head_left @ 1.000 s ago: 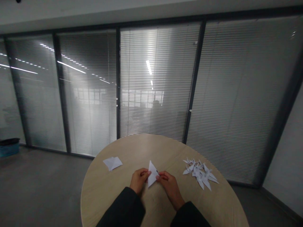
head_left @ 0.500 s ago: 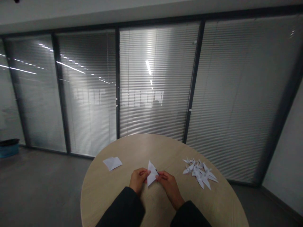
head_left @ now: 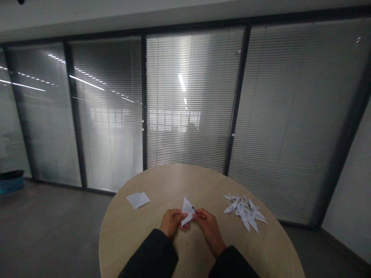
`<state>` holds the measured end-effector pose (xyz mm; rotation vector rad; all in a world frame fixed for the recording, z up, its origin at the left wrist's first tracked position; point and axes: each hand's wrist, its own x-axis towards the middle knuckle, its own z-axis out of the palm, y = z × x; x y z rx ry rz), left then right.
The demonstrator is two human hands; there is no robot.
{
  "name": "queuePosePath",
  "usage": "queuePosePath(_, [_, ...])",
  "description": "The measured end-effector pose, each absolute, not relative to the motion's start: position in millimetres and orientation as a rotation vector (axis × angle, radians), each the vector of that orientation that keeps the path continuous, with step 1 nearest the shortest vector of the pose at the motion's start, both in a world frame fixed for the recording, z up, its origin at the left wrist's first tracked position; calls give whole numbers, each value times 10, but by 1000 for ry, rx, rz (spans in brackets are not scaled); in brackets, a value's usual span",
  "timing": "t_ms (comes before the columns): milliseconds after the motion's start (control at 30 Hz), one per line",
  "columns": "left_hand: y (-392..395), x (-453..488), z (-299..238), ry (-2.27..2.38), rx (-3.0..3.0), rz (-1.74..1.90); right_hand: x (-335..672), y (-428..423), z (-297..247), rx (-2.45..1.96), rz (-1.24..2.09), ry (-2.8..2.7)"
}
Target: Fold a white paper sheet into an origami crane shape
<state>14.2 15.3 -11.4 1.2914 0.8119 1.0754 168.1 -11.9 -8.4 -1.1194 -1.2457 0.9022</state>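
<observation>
A small piece of folded white paper (head_left: pixel 188 212) is held just above the table in front of me, one point facing away. My left hand (head_left: pixel 171 222) pinches its left side, thumb on top and some fingertips showing beneath the lower edge. On the right side, my right hand (head_left: pixel 207 226) grips the paper between thumb and fingers. A small dark mark shows on the paper close to the right fingertips. The folds underneath are hidden by my fingers.
The round wooden table (head_left: pixel 179 177) carries loose sheets of white paper (head_left: pixel 138 200) at the left and a pile of folded paper cranes (head_left: pixel 245 210) at the right. Beyond it stands a glass partition with blinds (head_left: pixel 191 146). A blue container (head_left: pixel 11 182) sits on the floor far left.
The folded paper has shifted slightly right and turned a little. More of my left fingertips now show below its lower edge. The sheets and the cranes have stayed put.
</observation>
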Motion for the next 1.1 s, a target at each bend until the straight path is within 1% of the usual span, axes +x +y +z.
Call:
queuePosePath(367, [204,159,-229,808,1208,966,1720,-99,-122,-1112,867,-1195])
queuePosePath(767, [145,131,-182,773,1158,884,1741,-75,-148,-1117,871,-1146])
queuePosePath(1100, [158,131,-188,846,1158,817,1745,-62,-175,-1111,868,-1157])
